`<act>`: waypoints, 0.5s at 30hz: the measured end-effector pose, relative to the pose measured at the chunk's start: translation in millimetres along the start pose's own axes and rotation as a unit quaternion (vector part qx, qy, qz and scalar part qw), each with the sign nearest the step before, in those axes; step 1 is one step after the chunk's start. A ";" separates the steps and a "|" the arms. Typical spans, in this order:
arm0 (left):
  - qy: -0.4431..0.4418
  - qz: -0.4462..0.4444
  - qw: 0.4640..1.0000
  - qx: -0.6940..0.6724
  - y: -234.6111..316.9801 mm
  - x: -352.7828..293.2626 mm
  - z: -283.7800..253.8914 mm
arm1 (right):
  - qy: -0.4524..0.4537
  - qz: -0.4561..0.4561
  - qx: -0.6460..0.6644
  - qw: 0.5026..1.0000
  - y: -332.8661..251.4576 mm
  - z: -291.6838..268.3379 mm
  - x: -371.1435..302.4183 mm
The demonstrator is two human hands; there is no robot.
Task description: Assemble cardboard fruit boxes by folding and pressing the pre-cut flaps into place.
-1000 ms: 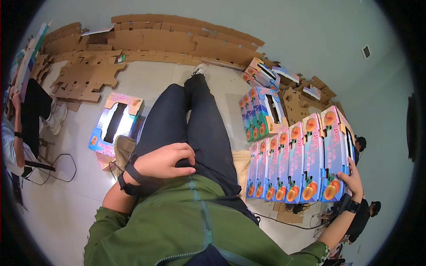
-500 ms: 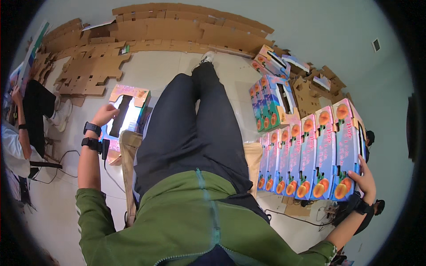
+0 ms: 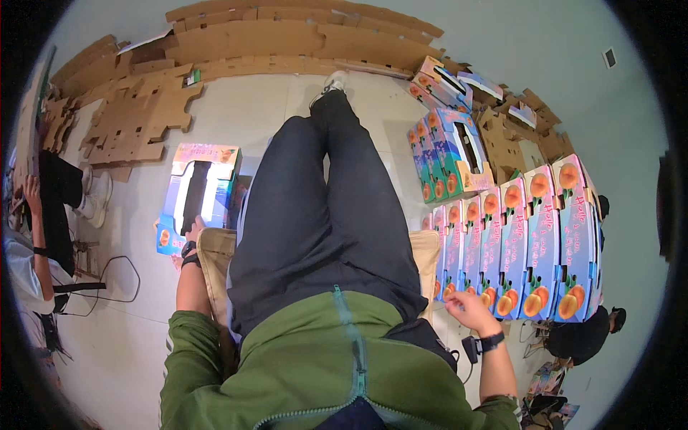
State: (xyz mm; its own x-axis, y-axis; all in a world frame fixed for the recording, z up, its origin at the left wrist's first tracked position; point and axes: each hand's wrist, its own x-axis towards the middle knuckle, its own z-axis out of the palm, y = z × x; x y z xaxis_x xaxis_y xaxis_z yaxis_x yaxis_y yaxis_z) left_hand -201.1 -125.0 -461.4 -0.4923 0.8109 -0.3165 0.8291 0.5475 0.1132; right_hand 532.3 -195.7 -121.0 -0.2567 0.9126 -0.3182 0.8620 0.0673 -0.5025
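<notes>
To my left, a blue and pink fruit carton with a long dark slot in its top stands beside the chair. My left hand is at the near end of that slot, fingers bent against the carton; my wrist partly hides the grip. Along my right side runs a row of upright fruit cartons, printed with orange fruit. My right hand hovers by the lower front of the row's nearer-left cartons. Its fingers are loosely bent and apart, with nothing visible in them.
A tan chair is under me. More cartons stand ahead on the right, beside brown cardboard. Flattened cardboard lies ahead on the left. Another person's hand is at far left; a dark-clothed person is at right.
My right hand has left the near-right carton and moved left along the row. My left hand has come back towards me, from mid-slot to the carton's near end. The view has shifted slightly.
</notes>
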 end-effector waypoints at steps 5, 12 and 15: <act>-0.024 0.023 0.999 -0.017 -19.1 -13.1 6.1 | -0.295 0.353 0.054 0.886 136.6 82.5 -43.4; -0.048 0.062 0.996 -0.032 -44.3 -31.0 -23.4 | -0.006 0.616 0.331 0.715 255.8 157.2 -100.4; 0.023 0.036 0.998 -0.039 -46.9 -37.2 -46.5 | 0.141 0.626 0.487 0.593 273.5 168.9 -100.3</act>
State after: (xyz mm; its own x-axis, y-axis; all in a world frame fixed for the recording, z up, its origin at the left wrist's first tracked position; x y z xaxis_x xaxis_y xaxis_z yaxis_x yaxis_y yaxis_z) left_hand -234.0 -171.2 -411.2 -0.4459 0.8558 -0.2622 0.8401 0.5012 0.2074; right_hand 720.0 -336.9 -362.3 0.5197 0.0428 -0.8533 -0.3958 -0.8731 -0.2849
